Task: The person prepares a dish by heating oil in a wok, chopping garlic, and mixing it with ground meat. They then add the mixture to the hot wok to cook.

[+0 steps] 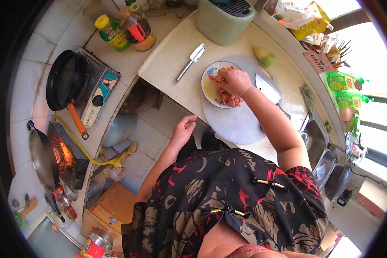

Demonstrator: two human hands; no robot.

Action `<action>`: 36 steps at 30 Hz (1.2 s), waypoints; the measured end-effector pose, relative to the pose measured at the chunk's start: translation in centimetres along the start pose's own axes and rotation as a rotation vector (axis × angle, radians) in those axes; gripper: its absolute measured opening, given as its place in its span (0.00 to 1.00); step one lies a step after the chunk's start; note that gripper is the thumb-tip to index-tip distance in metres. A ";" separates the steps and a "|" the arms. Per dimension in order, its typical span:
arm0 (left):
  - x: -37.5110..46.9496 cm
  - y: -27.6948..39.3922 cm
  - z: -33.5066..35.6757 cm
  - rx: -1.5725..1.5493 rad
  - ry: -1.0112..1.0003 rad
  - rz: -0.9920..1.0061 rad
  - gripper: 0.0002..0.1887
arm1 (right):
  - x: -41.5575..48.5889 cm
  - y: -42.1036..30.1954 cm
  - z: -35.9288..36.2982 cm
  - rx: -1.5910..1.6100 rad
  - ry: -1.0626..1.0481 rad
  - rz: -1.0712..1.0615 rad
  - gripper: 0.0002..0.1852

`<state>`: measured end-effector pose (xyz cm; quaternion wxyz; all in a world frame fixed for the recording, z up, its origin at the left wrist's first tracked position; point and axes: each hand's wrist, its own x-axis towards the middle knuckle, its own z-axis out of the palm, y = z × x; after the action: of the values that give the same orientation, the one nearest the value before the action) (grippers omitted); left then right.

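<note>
My right hand (234,82) is closed on some pieces of raw meat over a patterned plate (206,93). More sliced raw meat (229,98) lies on the plate, below my fingers. The plate rests on a round, translucent cutting board (235,129). Just right of my right hand, a cleaver (267,88) lies on the board, partly hidden by my forearm. My left hand (183,129) hangs beside the counter edge with nothing in it, its fingers loosely bent. A metal peeler (191,63) lies on the counter left of the plate.
A green knife block (225,22) and a piece of peeled green vegetable (266,57) stand behind the board. At left are a black frying pan (64,80) on a portable gas stove (96,103) and a wok (44,156) beside a glowing burner (60,154). A sink (314,142) is at right.
</note>
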<state>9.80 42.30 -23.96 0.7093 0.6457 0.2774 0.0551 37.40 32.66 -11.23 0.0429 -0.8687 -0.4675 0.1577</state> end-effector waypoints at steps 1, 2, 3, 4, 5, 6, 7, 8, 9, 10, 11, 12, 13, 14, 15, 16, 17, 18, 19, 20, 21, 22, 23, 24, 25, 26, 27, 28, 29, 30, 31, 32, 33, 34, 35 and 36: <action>0.0 -0.1 0.0 -0.030 0.008 -0.042 0.15 | -0.4 -0.4 0.0 -0.064 -0.029 -0.037 0.17; 0.0 -0.2 0.1 -0.019 0.004 -0.001 0.15 | -0.6 -1.1 0.2 -0.123 0.020 -0.097 0.20; 0.0 -0.2 0.2 -0.015 0.001 0.002 0.14 | -0.6 -1.8 0.6 -0.199 0.003 -0.116 0.23; 0.0 -0.1 0.3 -0.013 0.005 -0.048 0.14 | -0.2 -2.8 1.2 -0.281 -0.100 -0.113 0.30; 0.1 0.1 0.4 0.004 -0.010 -0.006 0.14 | 0.0 -3.5 1.6 -0.254 -0.083 -0.179 0.31; 0.1 0.2 0.5 0.018 -0.016 -0.017 0.14 | 0.1 -3.9 1.9 -0.273 -0.125 -0.207 0.31; 0.0 0.5 0.5 0.009 -0.031 -0.010 0.14 | 0.1 -4.1 2.0 -0.258 -0.157 -0.257 0.32; 0.0 0.7 0.5 0.029 -0.045 -0.054 0.15 | -0.2 -4.0 1.9 -0.292 -0.144 -0.324 0.34; 0.0 0.8 0.4 0.025 -0.068 -0.079 0.16 | -0.6 -3.7 1.7 -0.299 -0.094 -0.313 0.29; 0.0 0.9 0.3 -0.004 -0.094 -0.084 0.16 | -1.2 -3.1 1.3 -0.305 -0.104 -0.286 0.24; -0.1 0.9 0.2 0.020 -0.084 -0.090 0.16 | -2.0 -2.5 0.9 -0.307 -0.115 -0.259 0.20; -0.1 0.9 0.1 0.018 -0.074 -0.076 0.16 | -2.2 -2.3 0.9 -0.338 -0.140 -0.183 0.18; -0.1 0.8 0.0 -0.002 -0.069 -0.063 0.16 | -2.5 -2.0 0.8 -0.364 -0.216 -0.248 0.16; -0.1 0.8 0.0 0.018 -0.053 -0.041 0.15 | -2.3 -2.0 1.0 -0.422 -0.263 -0.270 0.14; -0.2 0.7 0.1 0.018 -0.039 -0.018 0.15 | -1.8 -2.1 1.2 -0.491 -0.232 -0.320 0.12; -0.2 0.7 0.1 0.020 -0.031 -0.045 0.14 | -1.1 -2.3 1.6 -0.497 -0.147 -0.506 0.10; -0.1 0.7 0.2 0.027 -0.035 -0.010 0.15 | -0.2 -2.3 2.0 -0.427 -0.084 -0.479 0.10; -0.1 0.8 0.4 0.034 -0.046 -0.027 0.15 | 0.9 -2.4 2.3 -0.346 -0.080 -0.443 0.10; -0.1 1.0 0.5 0.028 -0.055 -0.054 0.16 | 1.8 -2.3 2.6 -0.278 -0.117 -0.404 0.11; -0.1 1.3 0.7 0.035 -0.060 -0.059 0.16 | 2.2 -1.6 2.5 -0.234 -0.092 -0.237 0.14; 0.0 1.5 0.8 0.032 -0.066 -0.075 0.16 | 2.3 -0.8 2.3 -0.253 -0.033 -0.190 0.17; 0.1 1.8 0.8 0.002 -0.078 -0.056 0.16 | 1.9 -0.3 2.3 -0.151 0.011 -0.144 0.19; 0.1 2.1 0.8 0.033 -0.076 -0.089 0.16 | 1.4 0.2 2.3 -0.087 0.044 -0.054 0.22; 0.2 2.3 0.9 0.033 -0.079 -0.086 0.16 | 0.5 0.4 2.5 -0.114 0.023 -0.090 0.23; 0.2 2.5 0.9 0.014 -0.085 -0.080 0.16 | -0.8 0.5 2.7 -0.172 -0.056 -0.067 0.25; 0.2 2.6 0.8 0.030 -0.076 -0.086 0.16 | -0.9 0.3 2.8 -0.214 -0.160 -0.020 0.26; 0.1 2.6 0.8 0.030 -0.071 -0.089 0.16 | -1.4 0.1 2.9 -0.162 -0.135 -0.043 0.28; 0.1 2.5 0.7 0.019 -0.071 -0.117 0.16 | -1.2 -0.2 3.0 -0.094 -0.138 -0.044 0.30; -0.1 2.4 0.7 0.032 -0.073 -0.091 0.16 | -1.1 -0.6 3.0 0.007 -0.161 -0.077 0.33; 0.0 2.3 0.7 0.033 -0.075 -0.083 0.16 | -0.5 -0.6 2.6 0.092 -0.111 -0.041 0.29; 0.0 2.1 0.6 0.021 -0.079 -0.082 0.16 | 0.1 -0.5 2.2 0.101 -0.087 -0.028 0.28; -0.1 2.0 0.6 0.034 -0.078 -0.084 0.16 | 0.6 -0.2 1.5 0.117 -0.092 -0.010 0.27; -0.1 1.8 0.6 0.032 -0.080 -0.083 0.16 | 0.6 0.3 0.9 0.111 -0.027 0.020 0.25; 0.0 1.7 0.7 0.008 -0.083 -0.070 0.16 | 0.5 0.7 0.3 0.120 -0.006 -0.001 0.23; 0.1 1.6 0.7 0.019 -0.081 -0.077 0.16 | 0.0 1.1 0.0 0.114 0.021 -0.037 0.24; 0.1 1.4 0.8 0.009 -0.079 -0.076 0.16 | -0.6 1.5 -0.3 0.098 0.032 -0.056 0.26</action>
<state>10.66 41.92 -22.66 0.7182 0.6397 0.2738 0.0015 38.42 31.40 -11.11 0.0972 -0.8545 -0.4826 0.1655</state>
